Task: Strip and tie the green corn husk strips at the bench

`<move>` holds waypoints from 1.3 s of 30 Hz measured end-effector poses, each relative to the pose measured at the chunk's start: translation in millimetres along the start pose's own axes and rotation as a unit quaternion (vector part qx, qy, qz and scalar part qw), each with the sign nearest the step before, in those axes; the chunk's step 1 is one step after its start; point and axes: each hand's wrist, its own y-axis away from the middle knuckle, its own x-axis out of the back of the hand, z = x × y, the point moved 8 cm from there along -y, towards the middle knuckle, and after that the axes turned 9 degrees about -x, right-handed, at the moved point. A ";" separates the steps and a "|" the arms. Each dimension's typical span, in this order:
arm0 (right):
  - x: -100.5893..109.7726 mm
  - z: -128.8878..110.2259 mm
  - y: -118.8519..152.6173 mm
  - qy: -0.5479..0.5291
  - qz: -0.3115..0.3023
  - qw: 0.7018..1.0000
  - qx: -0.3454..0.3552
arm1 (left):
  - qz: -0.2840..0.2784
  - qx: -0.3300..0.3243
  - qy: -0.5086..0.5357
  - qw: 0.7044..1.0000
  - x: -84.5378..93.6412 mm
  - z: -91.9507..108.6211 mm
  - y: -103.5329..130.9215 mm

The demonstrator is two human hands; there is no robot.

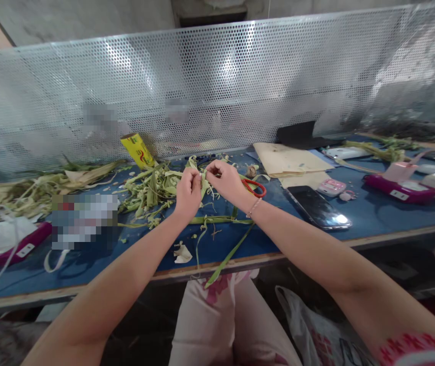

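Observation:
Above the middle of the blue table, my left hand and my right hand are close together, fingers closed in a pinch. Between them is a pale green plant strip, partly hidden by the fingers. A tangled heap of knotted green plant strips lies just left of and behind my hands. By my right wrist shows a red loop handle, perhaps of scissors; the rest of it is hidden. A long green leaf strip hangs over the table's front edge below my hands.
Behind the blue table stands a perforated metal screen. A black phone, brown paper and a purple power strip lie right. At left are a yellow box, dry husks and another purple power strip.

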 end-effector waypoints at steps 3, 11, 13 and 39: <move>-2.1 -1.2 0.7 -0.005 -0.003 1.000 0.025 | -0.001 -0.017 -0.009 1.000 0.8 2.5 0.0; -5.9 -11.1 -1.7 -0.008 -0.069 0.995 0.071 | 0.013 0.038 0.057 0.998 -0.9 -6.5 -1.2; -9.9 -4.8 -4.1 -0.042 -0.108 0.992 0.042 | 0.011 0.051 0.068 0.996 -1.1 -6.7 -2.7; -15.5 13.1 -7.8 -0.168 -0.150 0.970 -0.095 | -0.003 -0.033 -0.035 0.999 6.6 6.8 -7.1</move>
